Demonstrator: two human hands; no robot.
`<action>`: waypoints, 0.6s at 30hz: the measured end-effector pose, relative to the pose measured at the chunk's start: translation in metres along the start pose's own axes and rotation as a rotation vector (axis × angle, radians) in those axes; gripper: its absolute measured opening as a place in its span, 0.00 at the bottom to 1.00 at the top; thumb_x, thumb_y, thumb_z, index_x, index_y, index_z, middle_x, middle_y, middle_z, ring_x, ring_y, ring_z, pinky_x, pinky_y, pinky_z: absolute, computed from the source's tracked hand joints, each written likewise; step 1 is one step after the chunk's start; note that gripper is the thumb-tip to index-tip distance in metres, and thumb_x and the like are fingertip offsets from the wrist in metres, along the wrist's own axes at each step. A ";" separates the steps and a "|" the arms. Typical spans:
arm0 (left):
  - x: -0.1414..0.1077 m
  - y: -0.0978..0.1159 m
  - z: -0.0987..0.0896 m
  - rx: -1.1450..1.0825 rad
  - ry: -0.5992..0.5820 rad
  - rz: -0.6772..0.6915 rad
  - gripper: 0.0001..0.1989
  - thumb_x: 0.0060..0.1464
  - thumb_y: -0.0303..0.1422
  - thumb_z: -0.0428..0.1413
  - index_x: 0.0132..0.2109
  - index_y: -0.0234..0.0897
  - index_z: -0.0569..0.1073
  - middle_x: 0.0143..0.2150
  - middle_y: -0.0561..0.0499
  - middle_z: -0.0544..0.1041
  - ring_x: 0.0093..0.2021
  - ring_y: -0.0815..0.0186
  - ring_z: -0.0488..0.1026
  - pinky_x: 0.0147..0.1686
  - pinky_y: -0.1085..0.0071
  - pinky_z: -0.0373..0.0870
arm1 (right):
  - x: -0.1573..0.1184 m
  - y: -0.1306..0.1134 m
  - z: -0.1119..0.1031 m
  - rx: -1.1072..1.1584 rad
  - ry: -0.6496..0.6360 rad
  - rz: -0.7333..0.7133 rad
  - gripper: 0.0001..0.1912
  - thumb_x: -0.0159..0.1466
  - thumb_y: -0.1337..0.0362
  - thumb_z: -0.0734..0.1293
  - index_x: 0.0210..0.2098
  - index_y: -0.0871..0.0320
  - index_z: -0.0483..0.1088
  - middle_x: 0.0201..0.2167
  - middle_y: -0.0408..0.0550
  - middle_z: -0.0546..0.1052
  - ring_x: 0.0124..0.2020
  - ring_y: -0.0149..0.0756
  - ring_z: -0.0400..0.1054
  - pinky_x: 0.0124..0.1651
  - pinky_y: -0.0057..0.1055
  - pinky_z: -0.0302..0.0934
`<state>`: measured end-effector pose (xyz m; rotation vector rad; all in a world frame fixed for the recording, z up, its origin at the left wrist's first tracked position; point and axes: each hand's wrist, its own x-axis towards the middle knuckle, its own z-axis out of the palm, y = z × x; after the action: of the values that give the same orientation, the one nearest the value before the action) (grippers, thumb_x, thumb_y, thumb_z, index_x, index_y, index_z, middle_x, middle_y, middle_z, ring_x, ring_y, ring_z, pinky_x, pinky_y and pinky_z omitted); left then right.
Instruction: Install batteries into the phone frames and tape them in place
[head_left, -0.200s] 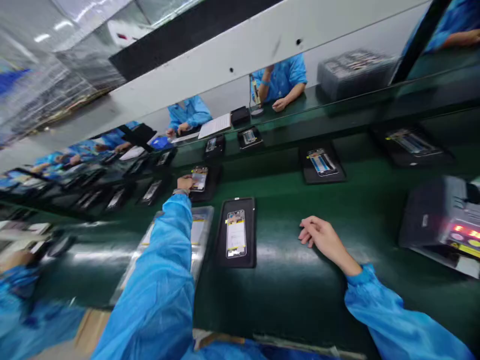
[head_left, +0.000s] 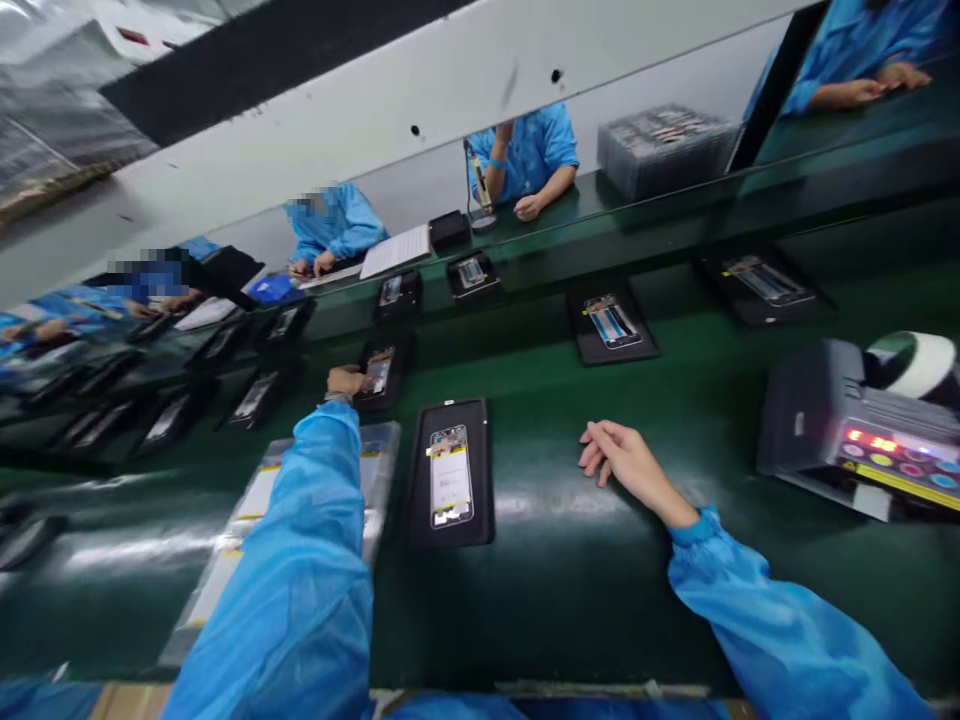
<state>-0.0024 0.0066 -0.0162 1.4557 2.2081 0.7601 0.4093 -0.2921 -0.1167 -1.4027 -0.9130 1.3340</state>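
Reaching into the left-centre of the frame, we had our left hand (head_left: 346,381) at a slim, open-backed phone unit (head_left: 379,368) lying in a black rectangular tray (head_left: 403,358); the fingers met its near side, but we could not tell whether they gripped it or only touched it. Our right hand (head_left: 621,460), right of centre, was released and empty, fingers loosely curled above the glossy green work surface (head_left: 562,610).

Just left of centre, a second phone unit with a white panel and yellow strips (head_left: 451,478) lay flat in its own black tray (head_left: 484,450), beside a clear plastic tray holding white rectangular pieces (head_left: 386,455) beneath our left forearm.

We judged both units light, thin and stiff at the frame, likely smooth enough to slip, and fragile across the uncovered parts at the top. Their long side edges seemed our safest hold, with pressure kept off the middle. The black trays looked light and firm, best taken by opposite rims and kept level, since a tilt could have let the units slide.
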 end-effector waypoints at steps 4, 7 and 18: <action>-0.007 -0.026 -0.023 0.132 0.005 0.094 0.07 0.50 0.26 0.65 0.34 0.29 0.73 0.28 0.54 0.73 0.40 0.62 0.74 0.45 0.69 0.67 | 0.041 -0.031 -0.020 -0.311 0.248 -0.216 0.17 0.66 0.47 0.65 0.33 0.55 0.68 0.29 0.52 0.79 0.28 0.41 0.73 0.31 0.35 0.66; -0.040 -0.069 -0.059 0.218 0.019 0.162 0.07 0.54 0.33 0.61 0.37 0.33 0.74 0.30 0.53 0.75 0.42 0.59 0.76 0.45 0.68 0.68 | 0.086 -0.069 -0.037 -0.770 0.588 -0.247 0.08 0.67 0.60 0.68 0.41 0.58 0.72 0.40 0.56 0.80 0.45 0.49 0.75 0.49 0.41 0.65; -0.276 -0.245 -0.120 0.623 0.070 0.080 0.17 0.61 0.36 0.51 0.52 0.33 0.75 0.60 0.35 0.76 0.63 0.52 0.71 0.62 0.57 0.68 | 0.185 -0.054 -0.042 -1.098 0.668 0.006 0.46 0.70 0.51 0.68 0.72 0.81 0.49 0.64 0.93 0.57 0.72 0.64 0.45 0.61 0.59 0.36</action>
<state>-0.1408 -0.3522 -0.0705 1.8182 2.5892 0.1333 0.4789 -0.1075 -0.1166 -2.4464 -1.1950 0.1907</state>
